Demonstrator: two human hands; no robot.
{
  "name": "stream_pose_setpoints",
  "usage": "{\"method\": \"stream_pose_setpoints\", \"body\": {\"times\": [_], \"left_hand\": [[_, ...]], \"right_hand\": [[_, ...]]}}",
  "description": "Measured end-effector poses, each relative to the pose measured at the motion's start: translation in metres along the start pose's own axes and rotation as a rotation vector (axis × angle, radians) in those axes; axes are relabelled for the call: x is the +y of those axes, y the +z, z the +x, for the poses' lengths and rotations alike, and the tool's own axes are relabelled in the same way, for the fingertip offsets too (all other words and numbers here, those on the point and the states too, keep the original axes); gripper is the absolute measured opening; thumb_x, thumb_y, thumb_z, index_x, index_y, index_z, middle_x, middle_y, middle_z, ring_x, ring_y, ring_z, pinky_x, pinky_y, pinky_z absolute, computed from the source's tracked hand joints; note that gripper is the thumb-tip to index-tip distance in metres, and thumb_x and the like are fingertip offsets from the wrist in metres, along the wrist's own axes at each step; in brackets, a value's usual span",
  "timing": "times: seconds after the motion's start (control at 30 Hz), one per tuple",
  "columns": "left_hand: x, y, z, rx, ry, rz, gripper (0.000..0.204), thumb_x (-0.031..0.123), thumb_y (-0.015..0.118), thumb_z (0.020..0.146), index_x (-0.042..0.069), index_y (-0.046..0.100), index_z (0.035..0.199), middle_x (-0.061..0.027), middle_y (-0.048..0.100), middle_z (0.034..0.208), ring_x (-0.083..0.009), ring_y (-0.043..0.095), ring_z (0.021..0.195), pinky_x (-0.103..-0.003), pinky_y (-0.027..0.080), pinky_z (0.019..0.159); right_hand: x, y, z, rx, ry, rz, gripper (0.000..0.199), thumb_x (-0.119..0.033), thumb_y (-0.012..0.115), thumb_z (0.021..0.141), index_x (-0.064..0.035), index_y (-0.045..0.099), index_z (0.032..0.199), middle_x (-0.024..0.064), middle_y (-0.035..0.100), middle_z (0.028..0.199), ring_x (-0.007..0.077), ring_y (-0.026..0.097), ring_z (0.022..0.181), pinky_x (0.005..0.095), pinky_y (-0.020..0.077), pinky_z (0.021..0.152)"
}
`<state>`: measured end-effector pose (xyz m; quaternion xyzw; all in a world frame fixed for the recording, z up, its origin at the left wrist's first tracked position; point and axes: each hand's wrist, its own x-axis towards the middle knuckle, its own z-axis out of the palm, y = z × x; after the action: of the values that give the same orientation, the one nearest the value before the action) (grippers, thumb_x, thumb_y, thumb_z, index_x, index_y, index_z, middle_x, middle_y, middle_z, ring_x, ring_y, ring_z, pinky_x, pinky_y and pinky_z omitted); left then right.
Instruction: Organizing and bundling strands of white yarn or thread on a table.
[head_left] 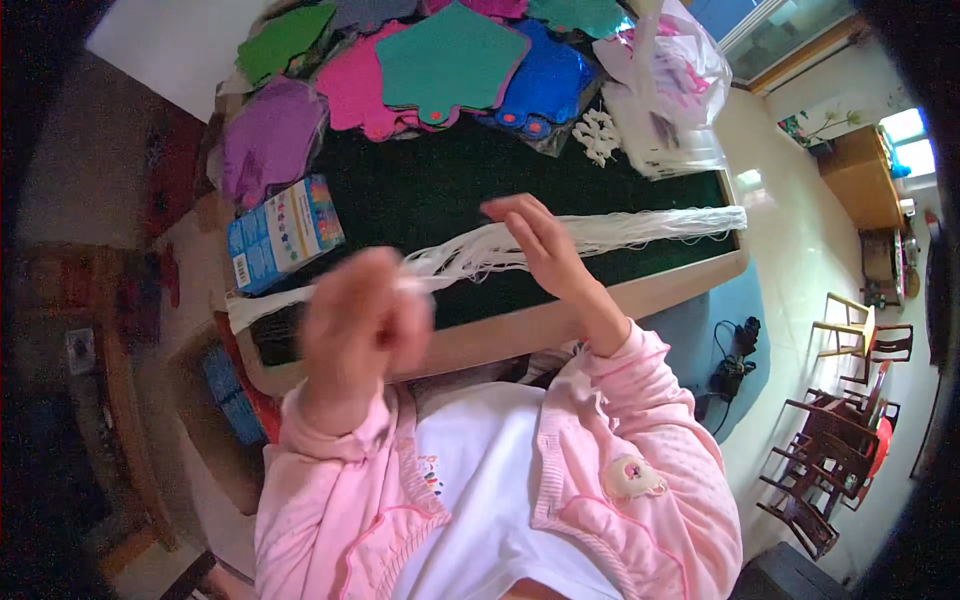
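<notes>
A long bundle of loose white thread [640, 230] stretches across the dark green tabletop, from the near left corner to the right edge. My left hand [365, 315] is over the left part of the bundle, smeared by motion, so its fingers and any hold on the thread cannot be made out. Over the middle of the bundle, my right hand [545, 250] has its fingers stretched out toward the left. Nothing shows in its grip. Between the hands, the strands fan out loosely. Pink sleeves cover both forearms.
Foam-like cutouts, including a teal piece [450, 60] and a purple piece [268, 140], line the far side. A blue box [285, 235] stands at left. A small white heap [597, 137] lies beside a plastic bag [680, 140]. A blue stool [700, 340] with black cable is at right.
</notes>
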<state>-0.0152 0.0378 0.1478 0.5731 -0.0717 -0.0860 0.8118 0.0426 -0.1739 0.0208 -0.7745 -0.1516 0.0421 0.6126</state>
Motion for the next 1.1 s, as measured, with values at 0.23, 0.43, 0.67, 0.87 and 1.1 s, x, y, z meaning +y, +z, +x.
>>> {"method": "stream_pose_setpoints", "body": {"times": [0.23,0.43,0.67,0.87,1.1], "left_hand": [[-0.065,0.012,0.034,0.059,-0.161,0.154,0.026,0.023,0.047,0.094,0.003,0.064,0.092,-0.0045,0.066,0.08,-0.0011,0.034,0.043,-0.018,0.026,0.038],[-0.092,0.008,0.011,-0.009,-0.225,0.301,0.028,0.021,0.046,0.095,0.002,0.066,0.098,0.0038,0.055,0.062,-0.0007,0.035,0.044,-0.016,0.026,0.04],[-0.075,0.02,0.022,0.132,-0.04,0.326,0.033,0.026,0.042,0.096,0.001,0.063,0.101,0.0043,0.047,0.054,-0.0013,0.032,0.043,-0.017,0.027,0.039],[-0.087,0.005,0.001,-0.217,-0.072,0.222,0.031,0.027,0.041,0.096,0.003,0.056,0.084,0.0,0.054,0.064,-0.0017,0.038,0.046,-0.018,0.031,0.042],[-0.087,0.003,0.02,-0.003,0.026,0.384,0.031,0.026,0.039,0.096,0.002,0.053,0.081,-0.0043,0.059,0.073,-0.0021,0.037,0.046,-0.017,0.032,0.042]], "right_hand": [[-0.055,0.035,-0.048,-0.092,0.175,0.16,0.016,-0.015,0.048,0.091,-0.0042,0.053,0.101,0.0104,0.061,0.07,0.0194,0.06,0.059,0.0321,0.0448,0.053],[-0.068,0.007,-0.037,0.006,-0.147,-0.053,0.01,0.004,0.05,0.084,0.0024,0.054,0.093,0.0143,0.059,0.078,0.0212,0.06,0.064,0.0272,0.0456,0.058],[-0.045,0.025,-0.047,-0.13,-0.21,-0.205,0.014,-0.002,0.057,0.073,-0.0073,0.051,0.084,0.0143,0.051,0.066,0.0359,0.053,0.061,0.0391,0.0421,0.052],[-0.041,0.011,-0.031,0.007,-0.267,-0.224,0.017,-0.006,0.06,0.072,-0.0059,0.052,0.088,0.014,0.053,0.071,0.0341,0.055,0.065,0.0389,0.043,0.055],[-0.046,0.017,-0.04,-0.119,-0.263,-0.182,0.012,-0.005,0.059,0.075,-0.0048,0.052,0.086,0.0135,0.056,0.073,0.033,0.057,0.067,0.0385,0.0447,0.056]]}}
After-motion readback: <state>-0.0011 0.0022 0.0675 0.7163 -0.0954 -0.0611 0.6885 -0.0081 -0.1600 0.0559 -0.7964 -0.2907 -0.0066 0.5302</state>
